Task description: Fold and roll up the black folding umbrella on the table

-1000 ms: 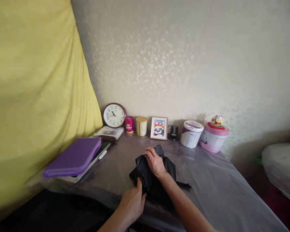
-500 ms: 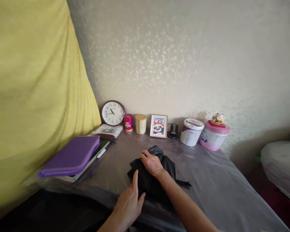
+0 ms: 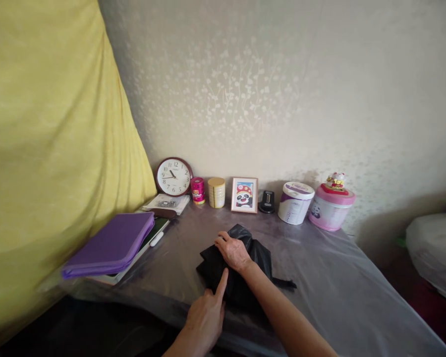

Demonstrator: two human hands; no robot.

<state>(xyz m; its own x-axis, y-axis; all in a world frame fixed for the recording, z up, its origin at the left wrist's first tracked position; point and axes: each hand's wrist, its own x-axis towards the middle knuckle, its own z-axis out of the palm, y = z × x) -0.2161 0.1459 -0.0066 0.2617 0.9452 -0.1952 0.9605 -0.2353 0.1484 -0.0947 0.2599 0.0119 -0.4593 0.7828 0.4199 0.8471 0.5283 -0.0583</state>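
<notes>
A crumpled black plastic bag [image 3: 258, 258] lies in the middle of the table [image 3: 338, 287], which is covered with clear film. My right hand [image 3: 233, 251] lies on top of the bag, fingers curled and pressing it down at its far left part. My left hand [image 3: 207, 316] is at the bag's near edge with the index finger stretched out and its tip on the black plastic; the other fingers are curled in.
A purple zip folder [image 3: 113, 243] lies on a book at the left beside a yellow curtain [image 3: 48, 139]. Along the wall stand a clock [image 3: 174, 176], two small tins [image 3: 207, 191], a panda picture [image 3: 244, 195], a white tub [image 3: 295, 203] and a pink tub [image 3: 331, 208].
My left hand has let go of the bag's near edge, lifted and now points one finger onto it. My right hand has stayed pressed on the bag.
</notes>
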